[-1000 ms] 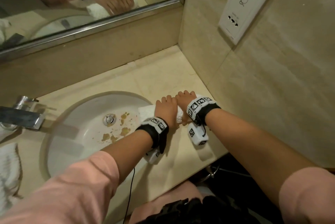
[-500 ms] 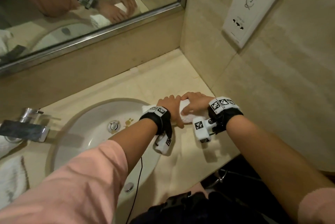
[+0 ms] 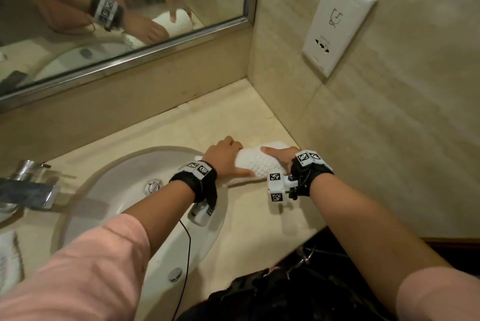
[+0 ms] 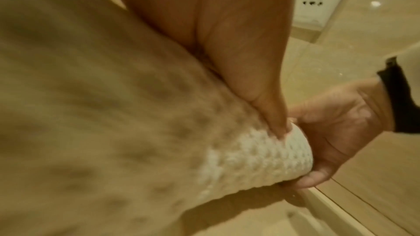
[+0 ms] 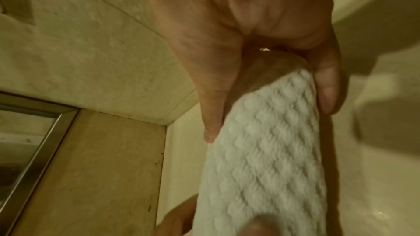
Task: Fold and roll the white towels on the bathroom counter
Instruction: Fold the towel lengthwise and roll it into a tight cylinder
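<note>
Rolled towel (image 3: 255,165) lies lengthwise between hands near tabletop (image 3: 249,219) right edge; left hand (image 3: 225,158) and right hand (image 3: 281,158) each grip one end.

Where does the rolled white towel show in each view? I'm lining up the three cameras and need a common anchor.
Head: rolled white towel right of centre, on the counter between both hands.
Left wrist: lower centre, its end in the right hand.
Right wrist: centre to bottom, below the right hand's grip.
Shared landmark: the right thumb pressed on the towel.
</note>
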### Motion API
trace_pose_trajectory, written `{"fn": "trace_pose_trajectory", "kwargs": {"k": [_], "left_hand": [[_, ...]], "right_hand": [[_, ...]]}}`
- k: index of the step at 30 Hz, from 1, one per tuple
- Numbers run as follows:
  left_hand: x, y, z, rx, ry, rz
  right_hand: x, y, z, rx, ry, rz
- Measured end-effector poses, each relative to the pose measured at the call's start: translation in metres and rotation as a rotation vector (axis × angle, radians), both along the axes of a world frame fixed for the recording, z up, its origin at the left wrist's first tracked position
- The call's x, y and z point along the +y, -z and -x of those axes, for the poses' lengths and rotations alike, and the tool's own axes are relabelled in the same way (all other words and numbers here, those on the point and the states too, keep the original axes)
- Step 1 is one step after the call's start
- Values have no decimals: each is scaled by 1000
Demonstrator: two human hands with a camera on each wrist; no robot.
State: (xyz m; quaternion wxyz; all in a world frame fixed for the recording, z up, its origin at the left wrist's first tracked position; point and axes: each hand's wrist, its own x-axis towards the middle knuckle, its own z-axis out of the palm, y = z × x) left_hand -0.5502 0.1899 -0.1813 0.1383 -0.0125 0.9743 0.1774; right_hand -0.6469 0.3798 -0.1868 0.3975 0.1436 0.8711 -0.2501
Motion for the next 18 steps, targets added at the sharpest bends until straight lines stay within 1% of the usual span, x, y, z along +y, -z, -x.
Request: {"fn": "trace_pose_trajectory", "kwargs": {"k": [3, 5, 7, 9, 10, 11, 12, 14, 16, 18], "left_hand": [[-18, -2, -12, -1, -75, -5], [-31, -2, -19, -63, -223, -61], [-43, -1, -27, -150, -472, -231], [-51, -2, -38, -272, -715, -531], [-53, -2, -43, -360, -797, -696], [-55, 0, -47, -452, -841, -837], [-55, -2, -50, -508, -847, -918], [-58, 0, -51, -568, -827, -967], [-59, -1, -49, -626, -825, -990], [-65, 16, -46, -645, -894, -1068]], "right_hand": [[-5, -24, -10, -22, 12, 40], [-8, -29, -13, -56, 31, 70], [-8, -26, -12, -89, 37, 87], [-7, -17, -8, -81, 67, 92], [-7, -18, -9, -73, 78, 91], [-7, -21, -10, -73, 91, 100], [-7, -25, -12, -81, 102, 106], [-7, -30, -16, -97, 134, 136], [-4, -10, -11, -113, 189, 175], [2, 43, 11, -117, 256, 242]]}}
